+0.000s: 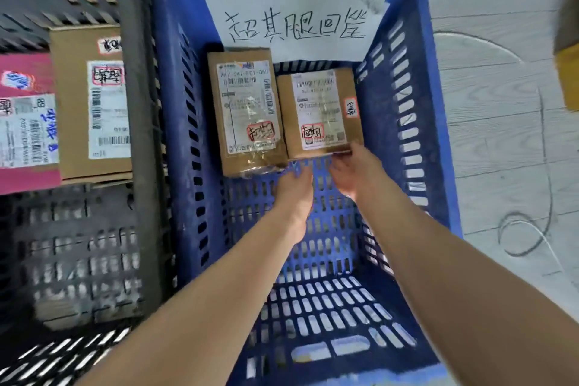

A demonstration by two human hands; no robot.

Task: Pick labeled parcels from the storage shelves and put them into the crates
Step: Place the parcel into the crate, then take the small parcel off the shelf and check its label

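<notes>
Two brown labeled parcels lie side by side at the far end of a blue crate. The taller left parcel and the smaller right parcel both show white shipping labels face up. Both my arms reach down into the crate. My left hand hovers just below the left parcel's near edge, fingers loose and holding nothing. My right hand has its fingertips touching the near edge of the right parcel, with the palm open and no grip around the box.
A handwritten paper sign hangs on the blue crate's far wall. To the left stands a dark grey crate holding a brown box and a pink parcel. Grey floor lies to the right, with a yellowish object at the edge.
</notes>
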